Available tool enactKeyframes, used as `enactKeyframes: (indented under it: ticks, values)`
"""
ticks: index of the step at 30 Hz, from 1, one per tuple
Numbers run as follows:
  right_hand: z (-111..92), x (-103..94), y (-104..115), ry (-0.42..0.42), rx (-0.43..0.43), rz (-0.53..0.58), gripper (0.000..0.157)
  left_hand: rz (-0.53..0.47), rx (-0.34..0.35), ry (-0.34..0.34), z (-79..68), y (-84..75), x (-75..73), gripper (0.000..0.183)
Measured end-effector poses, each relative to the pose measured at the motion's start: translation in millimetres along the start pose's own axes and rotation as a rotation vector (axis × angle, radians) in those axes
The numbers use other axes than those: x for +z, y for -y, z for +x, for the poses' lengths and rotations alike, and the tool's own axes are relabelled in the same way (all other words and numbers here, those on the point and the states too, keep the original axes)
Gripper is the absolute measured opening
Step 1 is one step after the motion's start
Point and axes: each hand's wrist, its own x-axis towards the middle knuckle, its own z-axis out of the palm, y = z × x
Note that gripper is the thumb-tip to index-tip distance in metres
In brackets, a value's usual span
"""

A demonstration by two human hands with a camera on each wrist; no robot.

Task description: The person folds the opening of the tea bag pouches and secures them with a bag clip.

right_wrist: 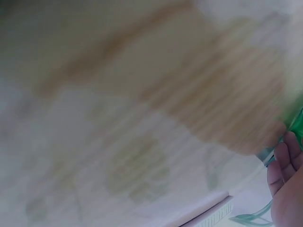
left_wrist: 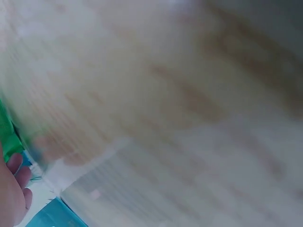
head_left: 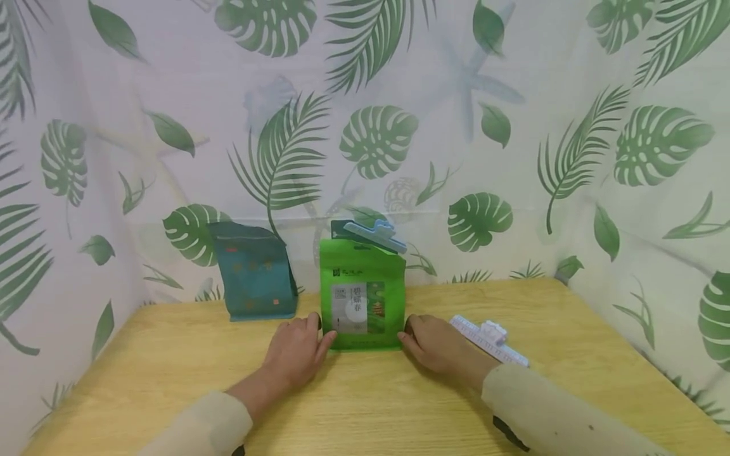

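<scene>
A bright green tea bag (head_left: 362, 263) stands upright near the back middle of the wooden table. My left hand (head_left: 296, 348) holds its lower left edge, thumb at the front and fingers at the side, partly out of sight. At the lower right edge my right hand (head_left: 436, 342) grips in the same way. Just behind the bag's top, a light blue sealing clip (head_left: 376, 237) slants down to the right against a dark teal piece (head_left: 341, 229); what that piece belongs to is hidden. Both wrist views catch only fingertips beside green (left_wrist: 8, 137) packaging.
To the left stands a teal bag (head_left: 256, 278), its top leaning back. A white sealing clip (head_left: 490, 339) lies on the table (head_left: 365, 405) right beside my right forearm. Leaf-patterned cloth (head_left: 376, 139) encloses the table at the back and sides.
</scene>
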Motion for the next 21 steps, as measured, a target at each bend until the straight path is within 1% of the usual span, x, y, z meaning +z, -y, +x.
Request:
enactKeyframes:
  ticks: [3,5,7,10,12,14,18,21]
  values:
    - [3,-3.0,0,-0.023,-0.016,0.011,0.021,-0.016,-0.032,-0.013,1.4,0.5,-8.7,0.044]
    - [4,-6.0,0,-0.033,-0.003,0.018,0.021,-0.01,-0.03,-0.046,3.6,1.6,-14.6,0.044]
    - [5,-10.9,-1,-0.051,0.0,0.019,0.023,0.01,-0.008,-0.096,8.1,3.3,-20.8,0.043]
    - [7,-20.5,-4,-0.078,-0.005,0.003,0.028,0.029,0.037,-0.208,19.1,5.3,-31.5,0.042]
    - [9,-27.6,-7,-0.1,-0.031,-0.019,0.031,0.029,0.056,-0.262,27.2,5.6,-40.3,0.043]
    - [14,-35.3,-11,-0.125,-0.062,-0.039,0.033,0.03,0.063,-0.299,34.9,4.9,-49.9,0.045]
    - [26,-51.1,-14,-0.205,-0.126,-0.062,0.032,0.026,0.052,-0.32,49.1,1.6,-67.4,0.05]
    - [36,-64.7,-12,-0.255,-0.156,-0.084,0.033,0.04,0.038,-0.328,60.7,-1.7,-80.2,0.053]
